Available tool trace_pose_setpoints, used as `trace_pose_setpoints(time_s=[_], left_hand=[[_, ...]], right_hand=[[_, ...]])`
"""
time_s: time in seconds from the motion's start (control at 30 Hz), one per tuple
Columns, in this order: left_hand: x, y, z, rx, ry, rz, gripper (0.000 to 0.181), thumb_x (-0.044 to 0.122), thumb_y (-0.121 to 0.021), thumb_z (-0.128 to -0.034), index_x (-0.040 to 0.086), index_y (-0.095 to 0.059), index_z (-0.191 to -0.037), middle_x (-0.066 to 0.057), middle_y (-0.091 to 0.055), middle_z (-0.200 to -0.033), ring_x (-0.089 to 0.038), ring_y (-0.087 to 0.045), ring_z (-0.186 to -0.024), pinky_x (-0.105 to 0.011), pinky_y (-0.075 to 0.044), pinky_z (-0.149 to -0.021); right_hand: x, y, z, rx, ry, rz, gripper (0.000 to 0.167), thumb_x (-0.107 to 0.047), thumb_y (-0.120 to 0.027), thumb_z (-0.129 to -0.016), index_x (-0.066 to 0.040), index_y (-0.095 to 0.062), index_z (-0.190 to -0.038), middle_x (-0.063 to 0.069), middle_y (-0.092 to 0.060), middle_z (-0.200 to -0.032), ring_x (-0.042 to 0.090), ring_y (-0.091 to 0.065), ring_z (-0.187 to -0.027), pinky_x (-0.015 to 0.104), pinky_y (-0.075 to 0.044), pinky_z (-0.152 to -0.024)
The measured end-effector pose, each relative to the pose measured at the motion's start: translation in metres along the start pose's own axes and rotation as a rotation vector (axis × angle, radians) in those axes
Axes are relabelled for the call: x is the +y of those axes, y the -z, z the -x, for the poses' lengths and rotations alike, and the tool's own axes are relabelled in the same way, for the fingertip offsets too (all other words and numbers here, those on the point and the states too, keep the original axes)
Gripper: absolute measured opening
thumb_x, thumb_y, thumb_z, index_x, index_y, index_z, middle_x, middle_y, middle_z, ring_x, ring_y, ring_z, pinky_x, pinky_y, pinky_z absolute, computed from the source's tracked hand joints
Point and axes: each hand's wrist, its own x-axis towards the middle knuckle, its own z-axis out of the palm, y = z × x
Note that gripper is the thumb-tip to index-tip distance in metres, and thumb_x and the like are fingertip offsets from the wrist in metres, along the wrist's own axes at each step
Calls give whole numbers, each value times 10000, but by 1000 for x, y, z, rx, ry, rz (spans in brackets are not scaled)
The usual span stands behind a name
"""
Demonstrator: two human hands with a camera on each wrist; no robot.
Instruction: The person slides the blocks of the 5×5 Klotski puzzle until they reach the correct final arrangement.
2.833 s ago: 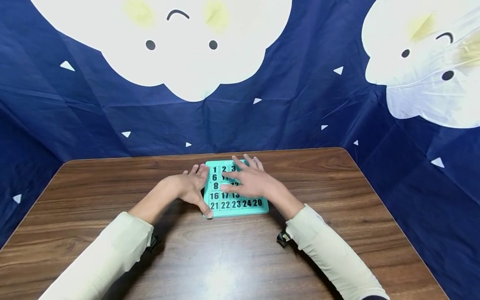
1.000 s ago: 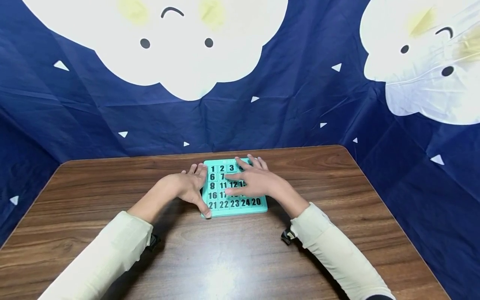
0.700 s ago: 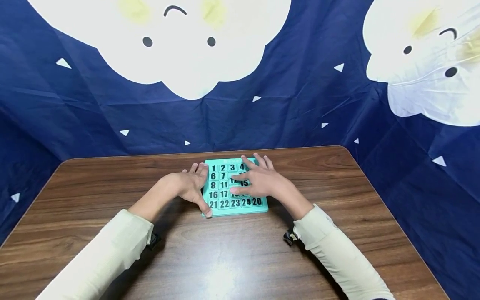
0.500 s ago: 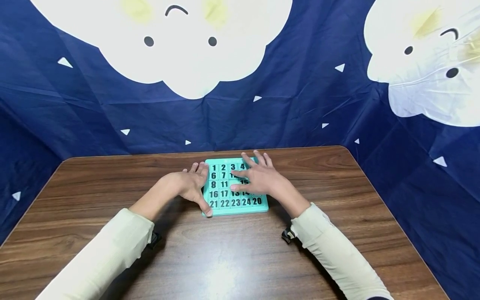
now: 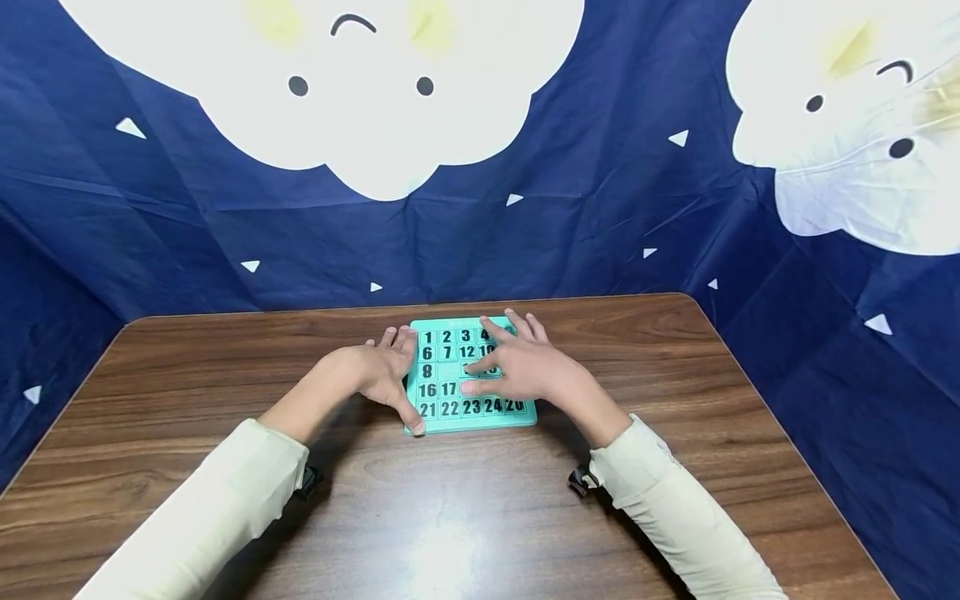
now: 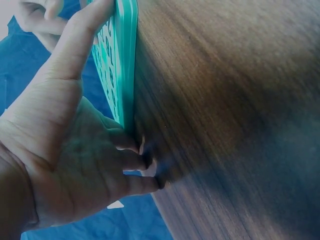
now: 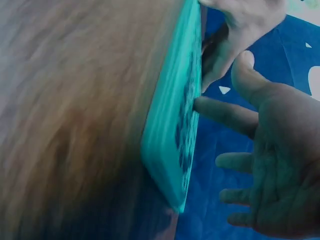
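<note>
A turquoise number slide puzzle (image 5: 471, 423) lies flat toward the far side of the table, with black numerals on its tiles. One gap shows right of tile 8 (image 5: 427, 372). My left hand (image 5: 378, 373) holds the puzzle's left side, thumb at the near corner and fingers along the edge; the left wrist view shows the thumb against the puzzle's rim (image 6: 128, 65). Over the right part is my right hand (image 5: 528, 367), fingers spread. In the right wrist view its index finger (image 7: 227, 116) touches the puzzle's face, the other fingers standing off it. This hand hides several tiles.
The brown wooden table (image 5: 450, 508) reaches toward me, and its far edge lies just behind the puzzle. A dark blue curtain (image 5: 300, 242) with white clouds hangs behind it. Each sleeve has a dark wrist camera (image 5: 582, 481) below it.
Tile 12 has gone up one row. Tile 11 has left its place beside tile 8, where the gap is now. The right hand has shifted slightly right; the left hand stays put.
</note>
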Motion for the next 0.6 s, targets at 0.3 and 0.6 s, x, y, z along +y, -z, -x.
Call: trace_pose_setpoints(time_s=[0.3,0.6], left_hand=[[0,2,3,-23,10,-29,1693,785,-929,-760,-65,137,-1763,-306,174,-1859,-509,143,-1751,-707,-18,-1422],[0,1,3,-12,12,-17,1709,769,-948,-746,-53,152,-1763,-286,177,-1865,-484,150,-1758,-680,-7,-1432]], right_hand=[[-33,-9,-18,4,120,-2,647,-754,-562,-1079,-451,-575,-1651,70,1,-1928,468,12,-1782,745,-42,-1415],[-15,-4,-11,-10,36,-21,569,-751,-576,-1074,-455,-688,-1547,56,-81,-1923,463,52,-1781,729,30,-1417]])
